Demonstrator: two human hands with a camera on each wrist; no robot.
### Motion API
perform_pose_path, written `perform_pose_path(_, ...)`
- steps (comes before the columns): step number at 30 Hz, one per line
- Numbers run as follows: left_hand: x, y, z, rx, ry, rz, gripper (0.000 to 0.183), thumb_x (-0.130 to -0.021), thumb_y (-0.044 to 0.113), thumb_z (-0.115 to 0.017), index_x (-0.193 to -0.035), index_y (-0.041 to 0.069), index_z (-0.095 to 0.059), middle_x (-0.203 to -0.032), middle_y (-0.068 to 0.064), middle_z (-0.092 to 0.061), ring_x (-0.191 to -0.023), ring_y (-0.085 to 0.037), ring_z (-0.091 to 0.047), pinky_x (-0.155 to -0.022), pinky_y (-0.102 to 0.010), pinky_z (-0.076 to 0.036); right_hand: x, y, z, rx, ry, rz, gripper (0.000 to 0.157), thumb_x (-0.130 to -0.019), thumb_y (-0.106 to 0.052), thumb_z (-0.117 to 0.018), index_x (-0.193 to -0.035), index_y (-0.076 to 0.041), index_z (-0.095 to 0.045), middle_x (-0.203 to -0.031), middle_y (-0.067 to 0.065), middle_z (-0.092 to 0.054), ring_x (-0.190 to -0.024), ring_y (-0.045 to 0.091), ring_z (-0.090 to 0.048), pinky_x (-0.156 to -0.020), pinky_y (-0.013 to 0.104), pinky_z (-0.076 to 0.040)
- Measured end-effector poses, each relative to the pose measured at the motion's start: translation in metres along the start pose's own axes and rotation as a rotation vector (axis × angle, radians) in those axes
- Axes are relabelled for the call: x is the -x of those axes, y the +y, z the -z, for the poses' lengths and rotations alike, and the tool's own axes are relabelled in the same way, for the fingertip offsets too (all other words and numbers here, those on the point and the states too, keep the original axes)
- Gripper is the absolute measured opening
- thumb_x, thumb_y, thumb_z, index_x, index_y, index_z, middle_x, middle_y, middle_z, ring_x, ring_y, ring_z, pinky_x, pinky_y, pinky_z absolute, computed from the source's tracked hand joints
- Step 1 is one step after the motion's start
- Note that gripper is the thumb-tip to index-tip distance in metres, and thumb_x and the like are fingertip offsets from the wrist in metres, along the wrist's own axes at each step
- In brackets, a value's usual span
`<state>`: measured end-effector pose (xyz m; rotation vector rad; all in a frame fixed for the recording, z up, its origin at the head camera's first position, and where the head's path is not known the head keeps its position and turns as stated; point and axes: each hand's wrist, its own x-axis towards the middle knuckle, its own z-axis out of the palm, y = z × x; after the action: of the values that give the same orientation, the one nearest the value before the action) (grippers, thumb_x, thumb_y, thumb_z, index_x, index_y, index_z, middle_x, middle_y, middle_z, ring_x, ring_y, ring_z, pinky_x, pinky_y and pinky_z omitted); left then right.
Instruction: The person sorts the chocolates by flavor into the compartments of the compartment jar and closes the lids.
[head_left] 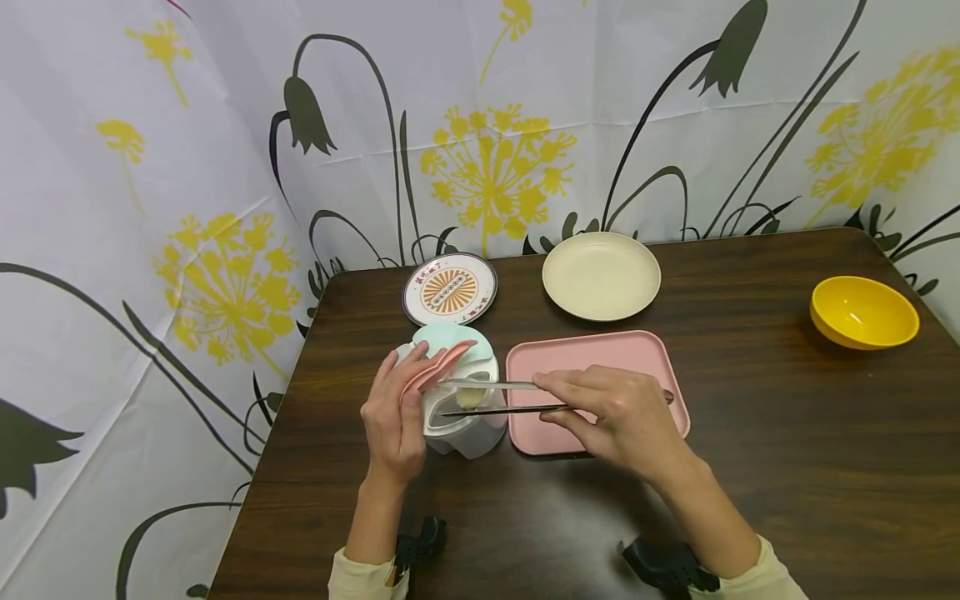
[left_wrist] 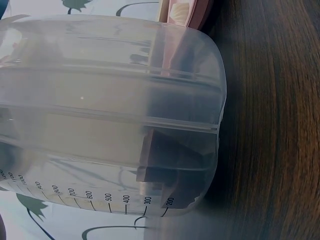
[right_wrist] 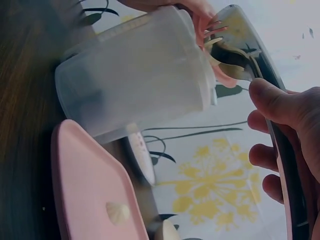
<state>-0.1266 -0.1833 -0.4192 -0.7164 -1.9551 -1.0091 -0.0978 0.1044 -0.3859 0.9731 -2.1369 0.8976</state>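
A translucent storage canister [head_left: 467, 440] with a mint lid [head_left: 480, 348] and a raised pink lid flap [head_left: 438, 368] stands left of a pink tray [head_left: 577, 354]. My left hand [head_left: 393, 421] holds the pink flap between thumb and fingers. My right hand [head_left: 615, 408] grips metal tongs [head_left: 517, 385], whose two arms reach apart over the canister's opening. Between the arms shows a pale piece [head_left: 470, 397]; I cannot tell if the tongs clasp it. In the right wrist view, a small pale shell-shaped piece [right_wrist: 118, 213] lies on the tray. Black measuring marks line the canister's side in the left wrist view.
Behind the canister is a round plate with an orange pattern [head_left: 420, 312]. A cream plate [head_left: 602, 275] sits behind the tray, and a yellow bowl [head_left: 862, 315] stands at the far right. A flower-printed cloth [head_left: 525, 75] hangs along the table's back edge.
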Motion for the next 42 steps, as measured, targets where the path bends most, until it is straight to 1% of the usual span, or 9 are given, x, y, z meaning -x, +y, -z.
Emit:
perform_pose_path(6, 0.0, -0.001, 0.0, 0.002, 0.003, -0.001, 0.04, -0.099, 0.024, -0.039, -0.106, -0.003, -0.068, -0.117, -0.021, -0.067, -0.109, -0.038, -0.064, -0.108, -0.052, -0.033, 0.001, -0.001, -0.004, -0.008, -0.056, -0.046, 0.043, -0.077, -0.027, -0.082, -0.118, -0.018, -0.074, -0.107, -0.007, -0.073, -0.081, 0.007, -0.067, -0.067, 0.032, -0.053)
perform_pose_path(10, 0.0, -0.001, 0.001, 0.0, 0.008, 0.001, 0.04, -0.099, 0.024, -0.039, -0.104, -0.003, -0.069, -0.117, -0.022, -0.067, -0.108, -0.038, -0.064, -0.108, -0.052, -0.033, 0.001, -0.002, -0.004, -0.007, -0.075, -0.053, 0.045, -0.077, -0.028, -0.082, -0.12, -0.019, -0.073, -0.109, -0.007, -0.073, -0.085, 0.008, -0.068, -0.072, 0.035, -0.054)
perform_pose_path(19, 0.0, -0.002, 0.001, 0.004, 0.012, -0.002, 0.041, -0.099, 0.024, -0.04, -0.105, -0.003, -0.07, -0.116, -0.022, -0.068, -0.108, -0.037, -0.065, -0.107, -0.052, -0.034, 0.003, -0.001, -0.003, -0.004, -0.078, -0.073, 0.046, -0.077, -0.03, -0.081, -0.121, -0.018, -0.072, -0.11, -0.007, -0.072, -0.085, 0.008, -0.068, -0.064, 0.033, -0.052)
perform_pose_path(22, 0.001, -0.002, 0.001, 0.0, 0.012, -0.003, 0.041, -0.099, 0.024, -0.039, -0.105, -0.003, -0.07, -0.116, -0.022, -0.068, -0.108, -0.037, -0.065, -0.107, -0.052, -0.034, 0.004, 0.001, 0.0, 0.002, -0.077, -0.076, 0.05, -0.076, -0.031, -0.082, -0.123, -0.017, -0.071, -0.11, -0.007, -0.072, -0.085, 0.008, -0.068, -0.065, 0.033, -0.052)
perform_pose_path(26, 0.0, -0.002, 0.001, -0.001, 0.012, -0.003, 0.042, -0.099, 0.024, -0.039, -0.105, -0.003, -0.07, -0.116, -0.021, -0.068, -0.108, -0.037, -0.065, -0.107, -0.052, -0.034, 0.007, 0.005, 0.011, 0.004, -0.101, -0.104, 0.055, -0.076, -0.031, -0.083, -0.127, -0.018, -0.068, -0.107, -0.01, -0.071, -0.084, 0.006, -0.066, -0.067, 0.032, -0.052)
perform_pose_path(30, 0.0, -0.002, 0.001, 0.0, 0.01, -0.004, 0.042, -0.099, 0.024, -0.039, -0.106, -0.003, -0.07, -0.115, -0.021, -0.068, -0.108, -0.037, -0.065, -0.107, -0.053, -0.034, 0.014, 0.013, 0.021, 0.046, -0.101, -0.126, 0.06, -0.073, -0.031, -0.084, -0.13, -0.02, -0.066, -0.103, -0.01, -0.071, -0.076, 0.004, -0.064, -0.061, 0.031, -0.05)
perform_pose_path(33, -0.001, -0.001, 0.001, 0.0, 0.006, 0.001, 0.041, -0.099, 0.023, -0.039, -0.107, -0.002, -0.071, -0.115, -0.02, -0.068, -0.109, -0.037, -0.064, -0.108, -0.053, -0.033, 0.024, 0.021, 0.028, 0.088, -0.091, -0.147, 0.063, -0.069, -0.031, -0.086, -0.128, -0.019, -0.067, -0.102, -0.008, -0.071, -0.075, 0.004, -0.063, -0.058, 0.032, -0.05)
perform_pose_path(37, -0.001, -0.001, 0.001, -0.002, 0.0, 0.011, 0.041, -0.099, 0.023, -0.039, -0.107, -0.002, -0.07, -0.117, -0.02, -0.068, -0.11, -0.037, -0.064, -0.108, -0.052, -0.033, 0.04, 0.034, 0.037, 0.137, -0.123, -0.225, 0.062, -0.067, -0.032, -0.087, -0.125, -0.019, -0.068, -0.102, -0.009, -0.071, -0.077, 0.005, -0.062, -0.057, 0.033, -0.048)
perform_pose_path(42, 0.0, 0.0, 0.001, -0.009, 0.005, 0.013, 0.041, -0.099, 0.024, -0.039, -0.106, -0.002, -0.07, -0.116, -0.02, -0.068, -0.109, -0.036, -0.064, -0.108, -0.051, -0.033, 0.064, 0.047, 0.046, 0.224, -0.209, -0.371, 0.061, -0.068, -0.034, -0.087, -0.125, -0.02, -0.068, -0.094, -0.008, -0.071, -0.073, 0.008, -0.062, -0.052, 0.031, -0.043)
